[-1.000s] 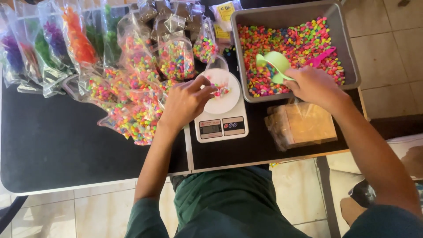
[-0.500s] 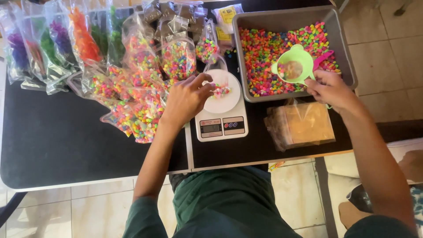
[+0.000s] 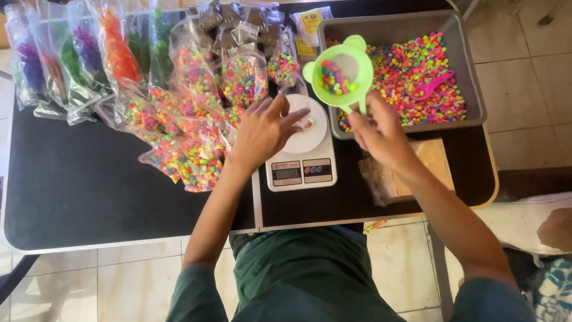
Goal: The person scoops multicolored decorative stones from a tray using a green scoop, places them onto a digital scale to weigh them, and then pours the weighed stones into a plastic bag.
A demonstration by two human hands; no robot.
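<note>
— Two hands over the table — report the grip of each.

— Right hand (image 3: pixel 381 134): clenched on the handle of a green scoop (image 3: pixel 341 74), held above the near-left corner of the grey tray (image 3: pixel 465 65). The scoop bowl carries a small load of multicoloured beads. Left hand (image 3: pixel 262 128): fingers spread, grasping nothing, resting at the left rim of the white pan on the digital scale (image 3: pixel 301 158). A few beads lie on the pan, just beside the fingertips.

— Position of the scale?

— Near the front edge of the black table (image 3: pixel 89 197), between the bag pile and the tray.

— Surrounding items?

— Grey tray at the back-right corner, filled with mixed beads, a pink scoop (image 3: pixel 430 85) lying on them. Filled clear bags of beads (image 3: pixel 190 137) heaped left of the scale; bags of single-colour material (image 3: pixel 71 59) along the back-left edge. A stack of empty clear bags (image 3: pixel 411 173) lies under the right wrist, near the front-right edge.
</note>
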